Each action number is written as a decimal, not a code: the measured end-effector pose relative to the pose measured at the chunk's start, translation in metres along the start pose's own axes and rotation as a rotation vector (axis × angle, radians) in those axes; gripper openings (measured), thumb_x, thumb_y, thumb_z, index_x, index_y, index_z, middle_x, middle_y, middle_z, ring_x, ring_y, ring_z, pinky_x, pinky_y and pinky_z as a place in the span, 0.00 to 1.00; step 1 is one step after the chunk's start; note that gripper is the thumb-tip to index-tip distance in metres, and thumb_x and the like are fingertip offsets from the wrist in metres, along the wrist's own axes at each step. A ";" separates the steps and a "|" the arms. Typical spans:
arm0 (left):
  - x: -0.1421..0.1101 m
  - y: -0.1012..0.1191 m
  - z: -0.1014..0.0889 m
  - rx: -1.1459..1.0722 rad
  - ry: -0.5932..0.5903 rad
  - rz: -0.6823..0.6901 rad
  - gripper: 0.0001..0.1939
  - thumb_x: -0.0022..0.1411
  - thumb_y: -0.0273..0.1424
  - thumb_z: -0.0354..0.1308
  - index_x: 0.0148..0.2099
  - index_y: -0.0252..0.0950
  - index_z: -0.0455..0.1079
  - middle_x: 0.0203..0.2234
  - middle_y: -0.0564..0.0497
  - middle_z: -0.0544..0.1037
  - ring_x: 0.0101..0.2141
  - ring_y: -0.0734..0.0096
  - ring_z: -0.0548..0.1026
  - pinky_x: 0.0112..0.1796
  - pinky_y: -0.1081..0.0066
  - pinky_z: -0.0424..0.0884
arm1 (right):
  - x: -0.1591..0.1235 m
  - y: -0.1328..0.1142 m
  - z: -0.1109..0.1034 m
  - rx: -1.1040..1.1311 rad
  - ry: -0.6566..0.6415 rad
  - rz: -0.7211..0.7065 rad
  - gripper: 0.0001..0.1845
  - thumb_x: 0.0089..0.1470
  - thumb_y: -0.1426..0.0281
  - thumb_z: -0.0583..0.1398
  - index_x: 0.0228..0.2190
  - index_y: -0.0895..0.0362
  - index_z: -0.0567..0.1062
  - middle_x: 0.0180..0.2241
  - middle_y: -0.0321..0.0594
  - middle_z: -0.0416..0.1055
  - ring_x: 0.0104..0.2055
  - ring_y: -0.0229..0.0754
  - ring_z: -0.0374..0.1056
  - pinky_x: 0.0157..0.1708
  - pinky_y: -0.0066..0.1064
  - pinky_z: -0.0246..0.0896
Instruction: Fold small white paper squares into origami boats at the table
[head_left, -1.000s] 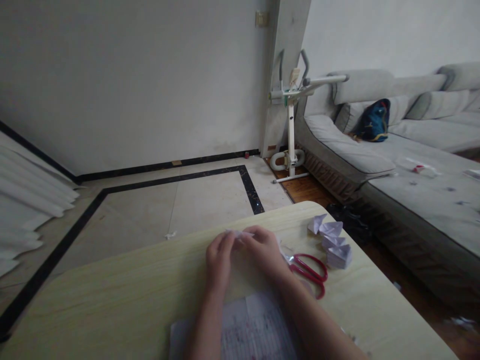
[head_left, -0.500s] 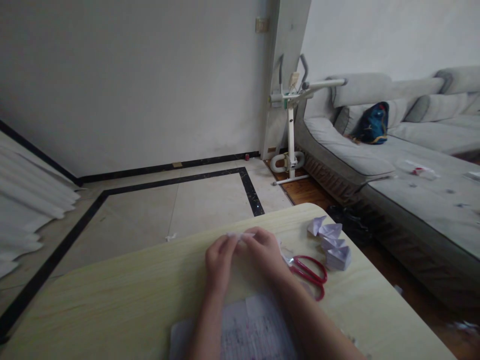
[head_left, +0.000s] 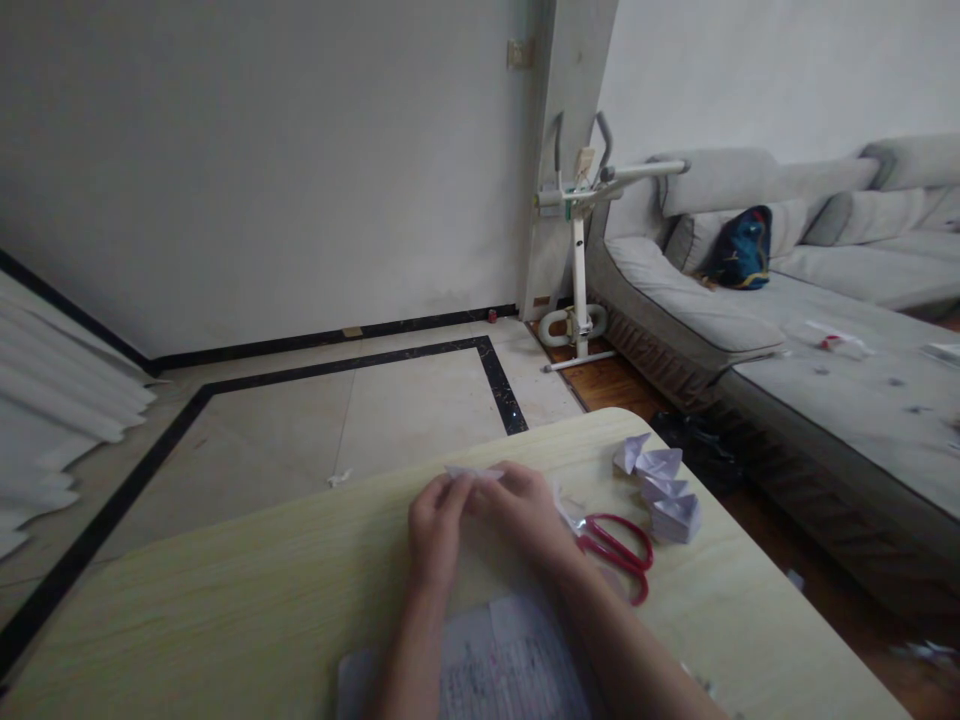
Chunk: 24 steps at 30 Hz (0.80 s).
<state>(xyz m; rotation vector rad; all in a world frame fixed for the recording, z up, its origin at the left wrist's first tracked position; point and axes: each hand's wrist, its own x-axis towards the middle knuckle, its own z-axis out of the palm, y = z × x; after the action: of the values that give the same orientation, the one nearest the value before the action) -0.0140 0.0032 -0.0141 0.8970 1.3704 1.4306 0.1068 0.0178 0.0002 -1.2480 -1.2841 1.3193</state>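
My left hand (head_left: 433, 522) and my right hand (head_left: 525, 508) are side by side on the pale wooden table (head_left: 225, 590), fingers pinched together on a small piece of white folded paper (head_left: 474, 472). Most of the paper is hidden behind my fingers. Red-handled scissors (head_left: 619, 550) lie just right of my right hand. Several folded paper shapes (head_left: 664, 485) sit in a cluster near the table's right edge. A sheet of written-on paper (head_left: 510, 670) lies under my forearms.
Beyond the table is a tiled floor with a black border (head_left: 337, 360). A white exercise bike (head_left: 577, 250) stands by the wall corner. A grey sofa (head_left: 787, 340) with a blue bag (head_left: 739, 248) fills the right side. White slats (head_left: 52, 390) show at the left.
My hands stay together on the paper, with only small shifts of the fingers. The view has drifted slightly.
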 end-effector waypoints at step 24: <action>-0.004 0.011 0.003 0.019 -0.063 -0.012 0.14 0.53 0.40 0.63 0.27 0.33 0.72 0.20 0.55 0.72 0.23 0.75 0.68 0.25 0.77 0.63 | 0.009 0.015 -0.001 0.297 0.007 -0.030 0.13 0.48 0.65 0.63 0.37 0.55 0.71 0.27 0.32 0.68 0.26 0.36 0.65 0.26 0.26 0.59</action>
<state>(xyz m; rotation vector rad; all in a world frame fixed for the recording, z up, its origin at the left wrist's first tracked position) -0.0110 0.0008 -0.0020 0.9367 1.3419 1.3709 0.1081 0.0261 -0.0158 -1.0212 -1.0520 1.4231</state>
